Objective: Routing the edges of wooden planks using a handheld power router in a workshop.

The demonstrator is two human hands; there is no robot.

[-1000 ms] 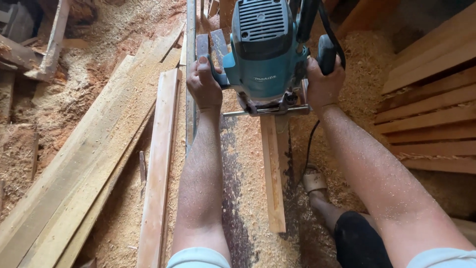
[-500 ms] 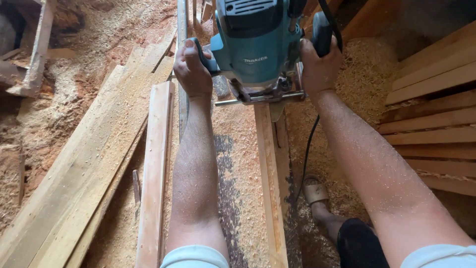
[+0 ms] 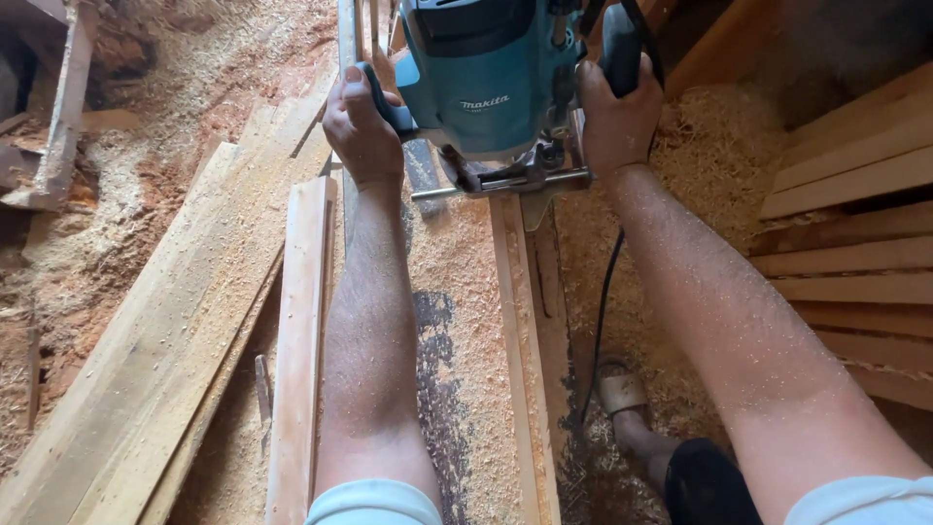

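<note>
A teal electric router [image 3: 481, 73] stands on a narrow wooden strip [image 3: 515, 321] that runs along a sawdust-covered bench top [image 3: 457, 331]. My left hand [image 3: 358, 126] is closed around the router's left handle. My right hand [image 3: 614, 117] grips the black right handle. The router's metal base and guide rod [image 3: 505, 182] sit over the far end of the strip. Its black power cord [image 3: 598, 301] hangs down past my right forearm. Sawdust clings to both arms.
Long planks [image 3: 175, 331] lie to the left, with a thinner board [image 3: 299, 331] beside the bench. A stack of wooden slats [image 3: 855, 233] fills the right side. Sawdust covers the floor. My sandalled foot [image 3: 622, 389] stands below the bench.
The router and both hands have moved forward along the strip, away from me, and my arms are stretched out further. Both grips are unchanged.
</note>
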